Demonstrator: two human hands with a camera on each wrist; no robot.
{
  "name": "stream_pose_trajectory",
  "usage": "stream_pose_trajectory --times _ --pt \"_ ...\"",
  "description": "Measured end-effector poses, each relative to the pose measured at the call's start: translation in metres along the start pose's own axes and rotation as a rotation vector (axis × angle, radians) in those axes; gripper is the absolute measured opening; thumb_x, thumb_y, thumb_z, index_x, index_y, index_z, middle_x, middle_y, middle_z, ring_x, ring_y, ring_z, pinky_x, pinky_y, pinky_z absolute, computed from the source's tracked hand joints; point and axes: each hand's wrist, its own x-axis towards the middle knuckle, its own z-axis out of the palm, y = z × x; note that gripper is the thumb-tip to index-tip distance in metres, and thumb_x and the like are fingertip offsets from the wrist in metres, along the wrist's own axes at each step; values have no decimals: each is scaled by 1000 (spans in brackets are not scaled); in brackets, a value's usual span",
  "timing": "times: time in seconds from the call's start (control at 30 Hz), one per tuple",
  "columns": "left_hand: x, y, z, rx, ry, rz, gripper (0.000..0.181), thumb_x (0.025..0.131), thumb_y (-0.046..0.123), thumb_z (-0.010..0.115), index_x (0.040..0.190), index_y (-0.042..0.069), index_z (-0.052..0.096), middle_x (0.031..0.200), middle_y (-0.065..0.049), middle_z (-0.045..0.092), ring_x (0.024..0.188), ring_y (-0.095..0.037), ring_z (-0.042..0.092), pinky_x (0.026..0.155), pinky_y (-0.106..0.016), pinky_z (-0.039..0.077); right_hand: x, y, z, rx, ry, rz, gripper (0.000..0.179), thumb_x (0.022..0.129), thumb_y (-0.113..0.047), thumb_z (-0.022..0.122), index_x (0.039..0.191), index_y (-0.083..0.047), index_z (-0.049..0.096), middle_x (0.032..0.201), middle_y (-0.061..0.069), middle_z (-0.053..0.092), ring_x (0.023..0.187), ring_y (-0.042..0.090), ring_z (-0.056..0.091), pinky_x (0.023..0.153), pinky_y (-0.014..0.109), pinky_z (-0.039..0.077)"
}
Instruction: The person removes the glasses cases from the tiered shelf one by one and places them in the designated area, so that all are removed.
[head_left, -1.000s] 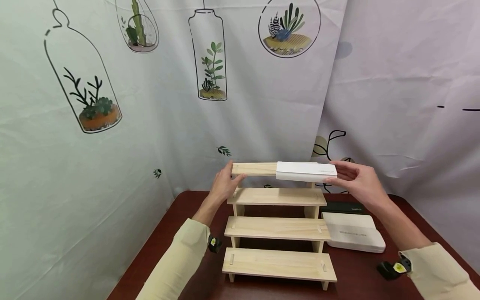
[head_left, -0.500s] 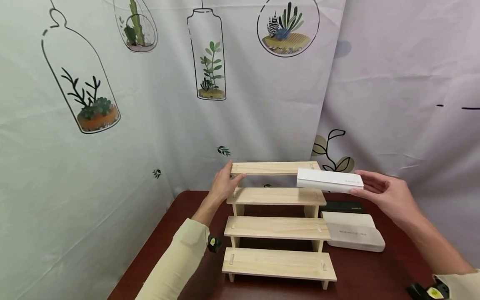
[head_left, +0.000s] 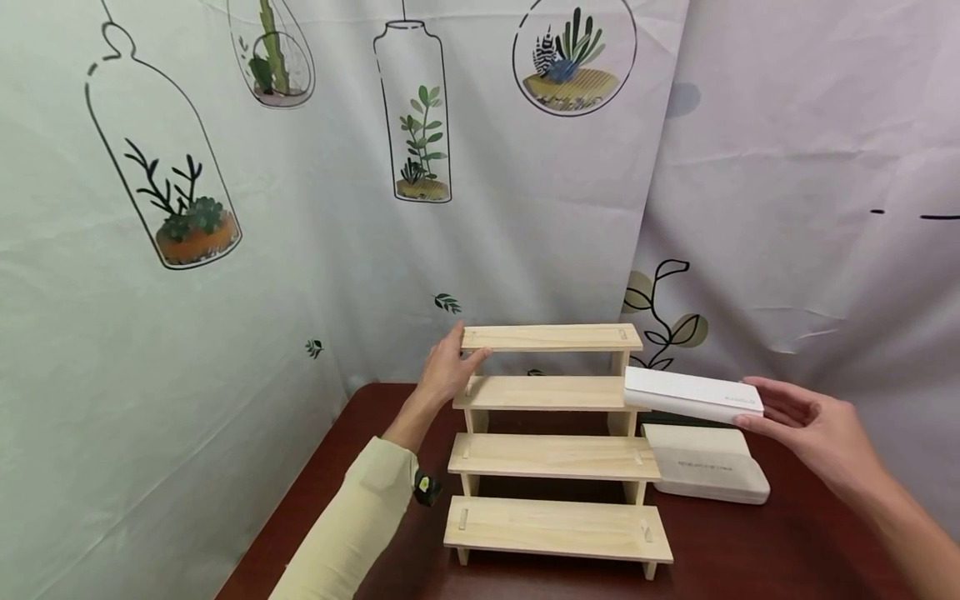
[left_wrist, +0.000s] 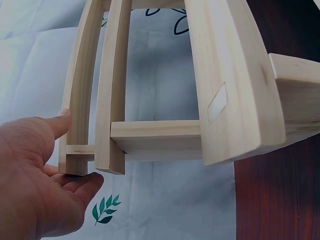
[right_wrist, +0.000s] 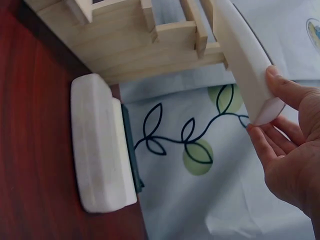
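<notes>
A pale wooden tiered stand (head_left: 555,454) rises in steps on the dark red table. My left hand (head_left: 446,367) grips the left end of its top shelf (head_left: 551,337); in the left wrist view the thumb lies on one face of that board (left_wrist: 82,75) and the fingers are under the other. My right hand (head_left: 817,425) pinches the right end of a long white glasses case (head_left: 690,396), thumb on one side and fingers on the other. The case is held up right of the stand, its left end overlapping the second shelf from the top in the head view.
On the table right of the stand lies a thicker off-white case (head_left: 708,467) with printed lettering. Behind it is a dark green case (right_wrist: 129,145), mostly hidden in the head view. A printed cloth (head_left: 525,233) hangs behind the table (head_left: 330,467).
My right hand has carried the white glasses case from in front of the top shelf rightward and down, off the stand's right side. My left hand has kept its grip in place.
</notes>
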Motion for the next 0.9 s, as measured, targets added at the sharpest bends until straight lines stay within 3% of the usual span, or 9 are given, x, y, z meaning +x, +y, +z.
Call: stream_pose_trajectory --times 0.73,0.9 --pt "1 -1 2 1 12 -4 84 105 37 70 168 4 25 160 -22 48 147 -39 46 117 -57 40 -37 41 -19 -44 31 72 56 98 -15 80 151 -15 62 118 -36 66 105 -22 59 80 4 48" --pt "1 0 2 -7 9 -7 85 105 37 70 168 4 25 161 -22 46 148 -39 45 118 -57 39 -46 53 -15 -80 31 110 58 96 -19 83 150 -10 62 116 -38 63 102 -24 57 77 6 50"
